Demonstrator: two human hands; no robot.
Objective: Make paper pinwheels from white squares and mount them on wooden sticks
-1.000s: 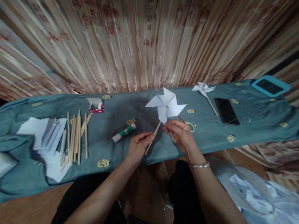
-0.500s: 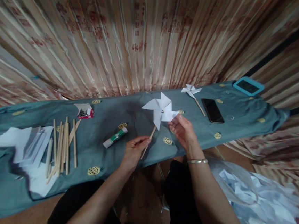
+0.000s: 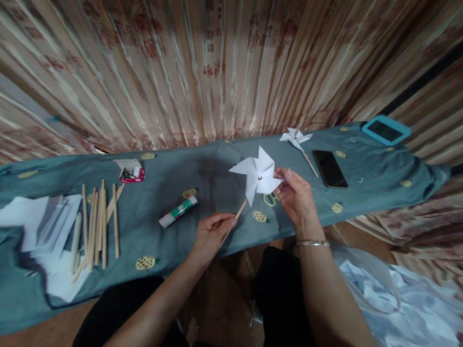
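Observation:
A white paper pinwheel (image 3: 255,171) with a small metal pin at its centre stands tilted over the cloth-covered table. My left hand (image 3: 215,231) is closed round its thin wooden stick, below the blades. On the other side, my right hand (image 3: 297,197) has its fingers bent at the tip of the right blade, thumb and forefinger closed on it. Under that hand, the yellow-green handle loops of scissors (image 3: 270,199) show in part; the rest is hidden. A green and white glue stick (image 3: 178,212) lies left of my left hand.
Another pinwheel (image 3: 295,138) lies at the back beside a black phone (image 3: 329,168). A blue-framed device (image 3: 386,131) is at the far right. At left are a small box (image 3: 131,172) of pins, wooden sticks (image 3: 99,224) and paper sheets (image 3: 55,223). A bag of paper (image 3: 410,308) stands below right.
Both hands and the pinwheel have shifted slightly right. My right hand's fingers sit further up behind the blade tip. The scissors' handles now show more.

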